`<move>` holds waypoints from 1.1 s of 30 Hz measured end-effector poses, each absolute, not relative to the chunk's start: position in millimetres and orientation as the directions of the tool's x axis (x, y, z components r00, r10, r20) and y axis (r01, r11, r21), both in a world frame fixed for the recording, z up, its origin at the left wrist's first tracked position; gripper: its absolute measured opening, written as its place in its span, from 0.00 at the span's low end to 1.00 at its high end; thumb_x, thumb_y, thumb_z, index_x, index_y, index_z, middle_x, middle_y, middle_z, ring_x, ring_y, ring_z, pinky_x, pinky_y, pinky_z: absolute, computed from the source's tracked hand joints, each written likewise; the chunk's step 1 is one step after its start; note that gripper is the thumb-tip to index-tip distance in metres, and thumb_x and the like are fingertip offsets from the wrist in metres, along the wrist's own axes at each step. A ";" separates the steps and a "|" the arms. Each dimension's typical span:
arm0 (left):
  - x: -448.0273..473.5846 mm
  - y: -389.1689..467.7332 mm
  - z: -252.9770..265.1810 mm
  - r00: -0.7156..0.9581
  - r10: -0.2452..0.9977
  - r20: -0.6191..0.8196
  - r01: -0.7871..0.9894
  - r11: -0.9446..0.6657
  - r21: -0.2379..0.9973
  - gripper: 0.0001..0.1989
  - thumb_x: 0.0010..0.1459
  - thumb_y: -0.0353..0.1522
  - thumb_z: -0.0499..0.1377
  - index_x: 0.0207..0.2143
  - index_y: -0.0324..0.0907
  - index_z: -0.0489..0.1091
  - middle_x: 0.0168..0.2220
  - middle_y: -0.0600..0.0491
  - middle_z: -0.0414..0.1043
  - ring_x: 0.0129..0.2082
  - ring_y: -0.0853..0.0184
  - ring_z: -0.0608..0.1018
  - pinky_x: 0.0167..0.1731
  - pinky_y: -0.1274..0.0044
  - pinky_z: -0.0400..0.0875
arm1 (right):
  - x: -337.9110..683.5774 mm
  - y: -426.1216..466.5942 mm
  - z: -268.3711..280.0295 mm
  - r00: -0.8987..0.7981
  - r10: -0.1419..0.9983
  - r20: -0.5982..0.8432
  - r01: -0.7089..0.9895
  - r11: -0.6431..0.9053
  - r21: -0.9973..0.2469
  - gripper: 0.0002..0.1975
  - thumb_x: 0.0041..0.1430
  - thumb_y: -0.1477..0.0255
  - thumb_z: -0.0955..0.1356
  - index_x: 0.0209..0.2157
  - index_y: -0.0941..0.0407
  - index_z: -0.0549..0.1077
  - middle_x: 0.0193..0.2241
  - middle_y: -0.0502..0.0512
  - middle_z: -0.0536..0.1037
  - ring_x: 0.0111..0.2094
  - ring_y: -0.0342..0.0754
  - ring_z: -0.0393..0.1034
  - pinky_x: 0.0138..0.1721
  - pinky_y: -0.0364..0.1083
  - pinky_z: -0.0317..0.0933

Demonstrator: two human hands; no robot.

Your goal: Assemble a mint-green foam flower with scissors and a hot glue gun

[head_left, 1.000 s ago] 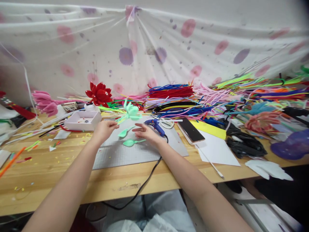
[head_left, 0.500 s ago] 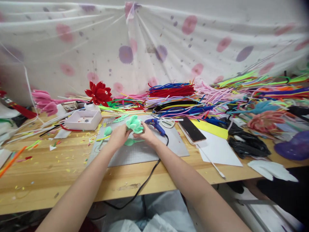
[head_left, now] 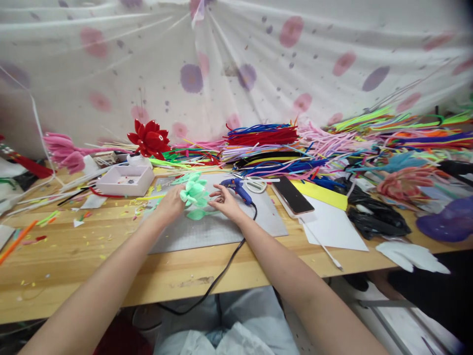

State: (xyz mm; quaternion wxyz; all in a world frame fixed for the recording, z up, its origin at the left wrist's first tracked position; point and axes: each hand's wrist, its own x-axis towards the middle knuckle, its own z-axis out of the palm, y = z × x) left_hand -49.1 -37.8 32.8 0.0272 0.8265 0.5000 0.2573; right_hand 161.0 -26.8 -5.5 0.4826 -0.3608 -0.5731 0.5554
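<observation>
A mint-green pipe-cleaner flower [head_left: 195,190] with several layered petals is held in my left hand [head_left: 173,203], whose fingers close on its left side. My right hand [head_left: 226,202] is just to the right of the flower, fingers apart and curved, thumb and index close to its petals; nothing shows in its grasp. Below the flower, a loose green petal or leaf piece [head_left: 196,215] lies on the grey cutting mat [head_left: 218,235]. A blue glue gun [head_left: 239,190] rests on the mat just beyond my right hand, its black cord running down over the table edge.
Scissors [head_left: 255,185] and a phone [head_left: 293,195] lie right of the glue gun. A white box [head_left: 124,181] and a red flower [head_left: 149,139] stand at the back left. Bundles of coloured pipe cleaners [head_left: 262,137] line the back. A black plastic bag [head_left: 379,217] lies right.
My left hand has moved left with the flower, which now shows more of its petals. My right hand has come off the flower and its fingers have spread.
</observation>
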 end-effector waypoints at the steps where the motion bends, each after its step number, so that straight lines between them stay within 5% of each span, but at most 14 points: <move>1: -52.2 -39.4 32.8 0.360 0.849 0.387 0.819 -0.486 0.304 0.11 0.56 0.31 0.45 0.34 0.42 0.67 0.37 0.45 0.71 0.42 0.61 0.72 0.46 0.71 0.63 | 161.3 -27.8 -5.1 -0.290 0.942 0.166 -0.116 0.137 -0.984 0.33 0.38 0.70 0.73 0.49 0.54 0.63 0.35 0.50 0.72 0.26 0.37 0.64 0.31 0.41 0.60; 9: -79.5 -43.4 33.9 0.327 0.861 0.389 0.900 -0.409 0.150 0.11 0.54 0.30 0.46 0.33 0.42 0.67 0.34 0.46 0.72 0.39 0.59 0.74 0.41 0.71 0.65 | 163.4 -25.3 -8.4 -0.265 0.951 0.162 0.015 0.172 -0.985 0.26 0.44 0.66 0.69 0.47 0.55 0.65 0.36 0.53 0.72 0.30 0.41 0.64 0.31 0.43 0.60; 15: -81.4 -44.6 35.5 0.380 0.829 0.410 0.900 -0.433 0.041 0.09 0.54 0.30 0.48 0.35 0.41 0.66 0.35 0.44 0.72 0.38 0.58 0.74 0.38 0.70 0.66 | 162.3 -24.3 -6.4 -0.190 0.963 0.194 0.103 0.216 -0.971 0.13 0.46 0.62 0.67 0.30 0.57 0.71 0.27 0.51 0.72 0.27 0.42 0.63 0.31 0.44 0.59; 24: -55.2 -50.9 35.7 0.375 0.886 0.273 0.913 -0.404 0.059 0.10 0.55 0.32 0.49 0.37 0.39 0.66 0.32 0.45 0.72 0.34 0.60 0.75 0.33 0.73 0.63 | 140.6 -40.8 21.1 -0.295 0.909 0.296 -0.254 0.224 -0.941 0.17 0.43 0.61 0.70 0.34 0.55 0.69 0.24 0.46 0.66 0.26 0.40 0.59 0.29 0.41 0.55; 33: -47.6 -51.4 36.0 0.329 0.910 0.254 0.935 -0.352 0.050 0.11 0.56 0.35 0.49 0.37 0.39 0.67 0.33 0.45 0.73 0.35 0.59 0.75 0.35 0.72 0.64 | 136.2 -41.2 23.1 -0.300 0.918 0.260 -0.390 0.131 -0.911 0.17 0.40 0.60 0.72 0.25 0.55 0.64 0.22 0.45 0.66 0.23 0.39 0.58 0.27 0.41 0.54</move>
